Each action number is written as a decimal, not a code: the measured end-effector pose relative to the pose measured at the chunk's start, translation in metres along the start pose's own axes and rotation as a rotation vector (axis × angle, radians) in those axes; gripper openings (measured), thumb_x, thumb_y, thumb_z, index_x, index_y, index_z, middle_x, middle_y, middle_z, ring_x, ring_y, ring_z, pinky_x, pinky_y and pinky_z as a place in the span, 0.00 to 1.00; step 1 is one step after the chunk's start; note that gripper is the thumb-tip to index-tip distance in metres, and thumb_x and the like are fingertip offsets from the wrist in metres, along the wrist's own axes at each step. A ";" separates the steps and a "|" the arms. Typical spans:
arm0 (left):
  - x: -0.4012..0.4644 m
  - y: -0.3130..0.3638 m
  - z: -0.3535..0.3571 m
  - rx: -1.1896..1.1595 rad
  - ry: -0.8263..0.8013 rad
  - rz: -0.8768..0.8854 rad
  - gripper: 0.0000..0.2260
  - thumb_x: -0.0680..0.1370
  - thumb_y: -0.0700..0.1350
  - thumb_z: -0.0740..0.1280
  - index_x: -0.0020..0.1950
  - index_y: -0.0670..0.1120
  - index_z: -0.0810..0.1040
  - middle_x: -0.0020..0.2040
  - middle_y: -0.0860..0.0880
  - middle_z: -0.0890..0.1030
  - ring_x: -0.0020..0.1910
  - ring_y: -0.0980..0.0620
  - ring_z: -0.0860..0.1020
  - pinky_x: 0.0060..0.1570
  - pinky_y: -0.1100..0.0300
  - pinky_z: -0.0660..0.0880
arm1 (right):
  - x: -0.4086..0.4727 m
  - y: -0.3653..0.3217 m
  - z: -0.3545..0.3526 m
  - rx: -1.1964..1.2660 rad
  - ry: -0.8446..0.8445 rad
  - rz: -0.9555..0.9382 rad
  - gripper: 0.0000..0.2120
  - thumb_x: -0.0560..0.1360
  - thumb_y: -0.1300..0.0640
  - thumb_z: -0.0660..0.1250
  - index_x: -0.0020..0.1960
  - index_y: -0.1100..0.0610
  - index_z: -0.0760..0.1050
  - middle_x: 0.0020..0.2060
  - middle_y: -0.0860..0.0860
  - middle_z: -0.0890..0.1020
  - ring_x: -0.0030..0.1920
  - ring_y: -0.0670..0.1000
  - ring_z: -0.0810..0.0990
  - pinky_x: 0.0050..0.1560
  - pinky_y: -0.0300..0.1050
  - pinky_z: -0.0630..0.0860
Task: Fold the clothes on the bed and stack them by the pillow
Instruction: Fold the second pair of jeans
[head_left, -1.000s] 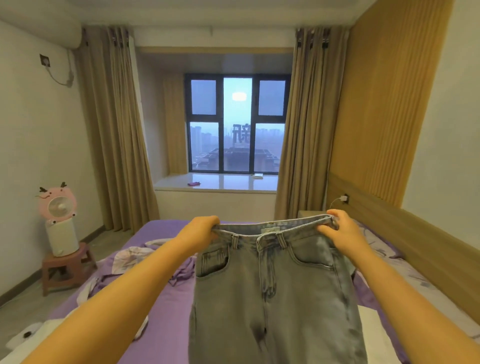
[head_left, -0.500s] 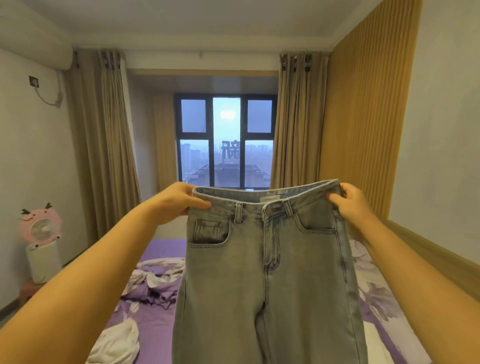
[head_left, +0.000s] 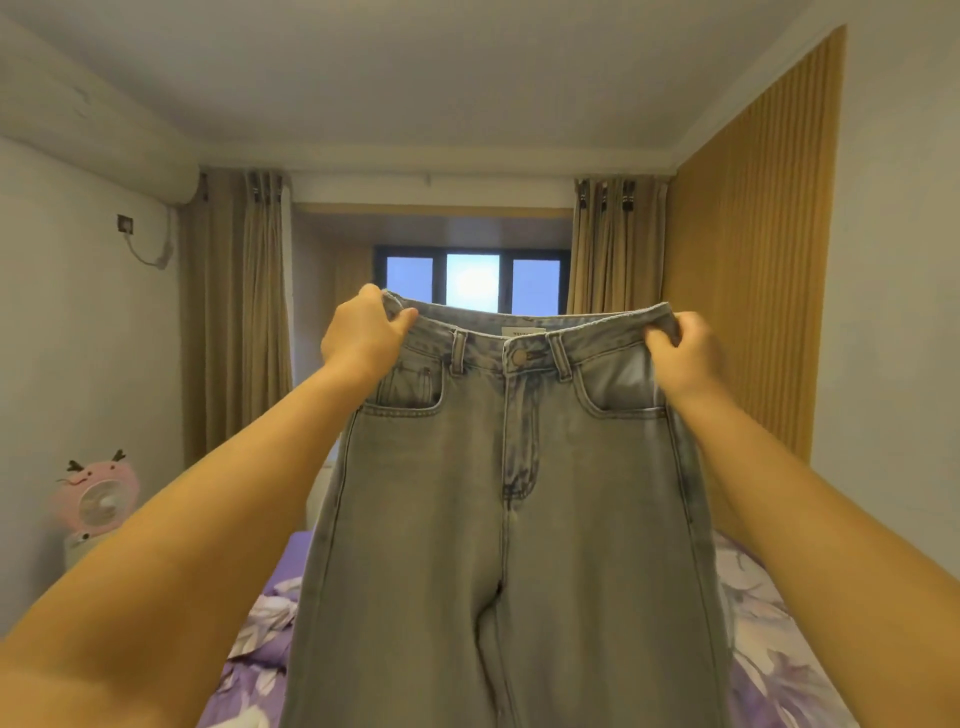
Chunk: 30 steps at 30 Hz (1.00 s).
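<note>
Jeans (head_left: 509, 519) lifted higher, faded grey-blue, front buttoned, left hand (head_left: 363, 340) and right hand (head_left: 685, 358) grip waistband corners

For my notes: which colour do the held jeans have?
Faded light blue-grey denim jeans, seen best in the head view.

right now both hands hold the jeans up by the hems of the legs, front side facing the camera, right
Not quite. In the head view the left hand and right hand grip the jeans by the waistband, not the leg hems. The front does face the camera.

2 bare forearms (head_left: 249, 525), no sleeves; hands (head_left: 363, 338) ringless.
</note>
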<state>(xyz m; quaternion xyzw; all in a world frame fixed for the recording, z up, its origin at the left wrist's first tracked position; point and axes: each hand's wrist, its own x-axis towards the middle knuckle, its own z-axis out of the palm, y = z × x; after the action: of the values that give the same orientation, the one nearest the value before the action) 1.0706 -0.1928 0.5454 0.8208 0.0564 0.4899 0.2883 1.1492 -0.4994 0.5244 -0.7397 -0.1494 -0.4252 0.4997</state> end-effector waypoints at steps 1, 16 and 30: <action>-0.002 -0.001 0.001 0.012 0.015 -0.021 0.13 0.79 0.52 0.65 0.55 0.43 0.72 0.46 0.47 0.76 0.44 0.48 0.75 0.39 0.54 0.71 | 0.000 0.001 0.003 -0.010 -0.002 0.039 0.07 0.79 0.56 0.61 0.43 0.56 0.69 0.32 0.47 0.70 0.32 0.46 0.67 0.29 0.39 0.62; -0.090 -0.102 0.031 -0.575 -0.441 -0.926 0.22 0.69 0.51 0.76 0.55 0.37 0.80 0.53 0.37 0.82 0.51 0.38 0.80 0.53 0.45 0.77 | -0.082 0.089 0.026 0.449 -0.593 0.661 0.10 0.77 0.56 0.67 0.52 0.62 0.78 0.45 0.59 0.84 0.46 0.58 0.83 0.44 0.49 0.79; -0.198 -0.114 0.085 -0.498 -0.311 -0.633 0.04 0.73 0.38 0.73 0.46 0.39 0.81 0.40 0.45 0.82 0.40 0.48 0.80 0.37 0.58 0.77 | -0.184 0.095 0.082 0.522 -0.354 0.900 0.08 0.77 0.62 0.63 0.40 0.56 0.68 0.32 0.54 0.70 0.32 0.51 0.72 0.31 0.43 0.70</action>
<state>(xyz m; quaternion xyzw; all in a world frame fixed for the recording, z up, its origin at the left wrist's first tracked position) 1.0622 -0.2080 0.3022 0.7325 0.1414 0.2465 0.6186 1.1407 -0.4341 0.3117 -0.6423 -0.0009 0.0127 0.7664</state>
